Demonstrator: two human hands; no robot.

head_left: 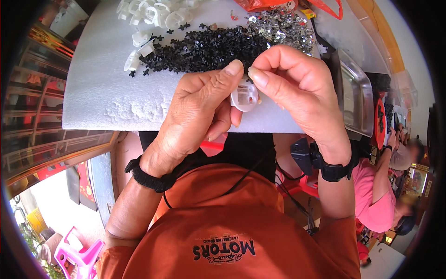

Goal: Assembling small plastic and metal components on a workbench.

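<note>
A white translucent plastic fitting [244,101], rounded at its lower end and with a window-like opening, is gripped in my left hand [193,104]. Its upper part lies between my two thumbs. My right hand [302,86] pinches a small black plastic piece [249,80] at the fitting's top edge; whether the piece sits inside it I cannot tell. Just beyond my fingers spreads a heap of small black cross-shaped pieces [204,49]. More white plastic fittings [155,13] lie at the far left, and small shiny metal clips [290,35] are piled at the far right.
White foam sheeting [93,97] covers the table. A metal tray [367,100] stands at its right edge, with a red bowl [380,123] farther right. An orange-red plastic bag [260,4] lies at the back. A person in pink [374,200] sits to the right; a pink stool [79,253] is lower left.
</note>
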